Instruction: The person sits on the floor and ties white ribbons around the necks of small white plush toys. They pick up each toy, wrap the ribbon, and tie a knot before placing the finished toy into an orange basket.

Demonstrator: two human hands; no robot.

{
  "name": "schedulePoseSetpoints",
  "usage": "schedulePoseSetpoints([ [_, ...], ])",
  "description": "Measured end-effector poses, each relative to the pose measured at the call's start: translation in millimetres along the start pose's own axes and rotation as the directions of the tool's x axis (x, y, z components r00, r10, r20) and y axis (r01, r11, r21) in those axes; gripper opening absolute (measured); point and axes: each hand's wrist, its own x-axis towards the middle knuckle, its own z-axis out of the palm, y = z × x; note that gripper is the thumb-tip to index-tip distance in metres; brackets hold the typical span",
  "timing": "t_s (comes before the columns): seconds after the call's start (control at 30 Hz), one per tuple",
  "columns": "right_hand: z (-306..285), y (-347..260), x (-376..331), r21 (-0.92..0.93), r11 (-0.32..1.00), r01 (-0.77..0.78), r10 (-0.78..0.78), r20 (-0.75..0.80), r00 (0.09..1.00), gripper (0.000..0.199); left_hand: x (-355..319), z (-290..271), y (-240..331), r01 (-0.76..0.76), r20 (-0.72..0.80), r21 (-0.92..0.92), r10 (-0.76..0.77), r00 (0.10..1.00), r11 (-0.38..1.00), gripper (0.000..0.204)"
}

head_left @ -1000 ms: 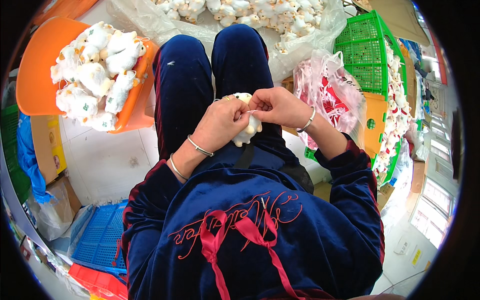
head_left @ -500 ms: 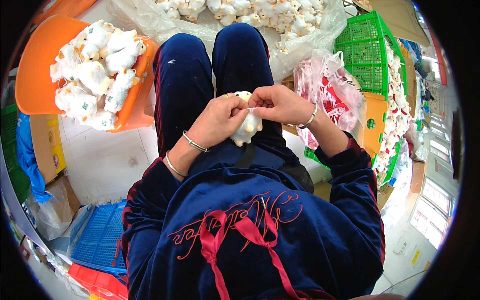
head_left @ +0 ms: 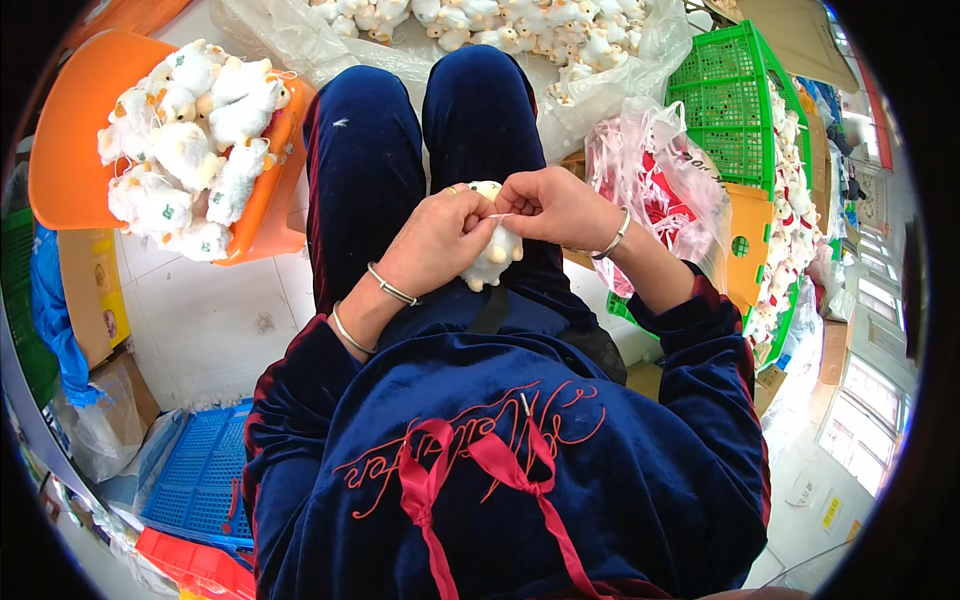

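Note:
A small white plush animal (head_left: 492, 266) with pale orange feet rests on my lap between my thighs. My left hand (head_left: 438, 240) is closed in a pinch at its left side, the curled fingers against the plush. From the right, my right hand (head_left: 560, 210) pinches too, thumb and forefinger pressed together over the plush's neck. A thin white strand (head_left: 499, 216) spans the short gap between the two sets of fingertips. My hands hide part of the plush's head and upper body.
White plush animals (head_left: 185, 150) lie heaped on an orange chair (head_left: 75, 150) to the left. More fill a clear plastic sheet (head_left: 390, 60) ahead. On the right stand a plastic bag with red pieces (head_left: 665, 200) and green crates (head_left: 722, 110). Blue crates (head_left: 200, 475) sit lower left.

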Motion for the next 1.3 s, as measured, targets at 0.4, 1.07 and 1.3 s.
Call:
schedulePoseSetpoints([
  [0.4,35.6,6.0,-10.9,-0.041,0.988,0.151,-0.155,-0.357,0.921,0.006,-9.2,5.0,-9.0,-0.024,-0.017,-0.020,0.024,1.000,1.000,0.007],
  [1.07,59.7,40.5,-10.3,-0.358,0.777,0.519,-0.630,-0.445,0.637,0.020,-11.0,2.1,-3.4,-0.107,-0.110,0.059,0.113,0.988,0.993,0.017],
  [1.3,54.4,37.1,-8.0,-0.383,0.754,0.533,-0.656,-0.395,0.643,0.019,-8.7,-9.4,-1.4,-0.098,0.004,0.081,0.098,0.995,0.992,0.015],
])
